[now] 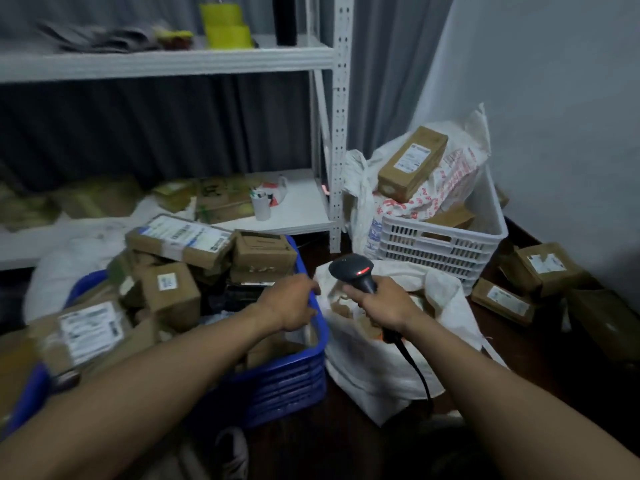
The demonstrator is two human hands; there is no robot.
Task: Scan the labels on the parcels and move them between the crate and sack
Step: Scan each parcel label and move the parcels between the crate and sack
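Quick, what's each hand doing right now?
Left hand: at the blue crate rim, grip cannot be told.
Right hand: holding the scanner.

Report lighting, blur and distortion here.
Head view: dim, bluish light; motion blur smears the brown cardboard parcels in the blue plastic crate, labels unreadable; wide-angle bend tilts the white metal shelf upright; red light glows on the black handheld scanner.

Dim bluish indoor light, soft motion blur at left, wide-angle edge bending

Bare forearms (166,368), bare left hand (292,303), bare right hand (382,304)
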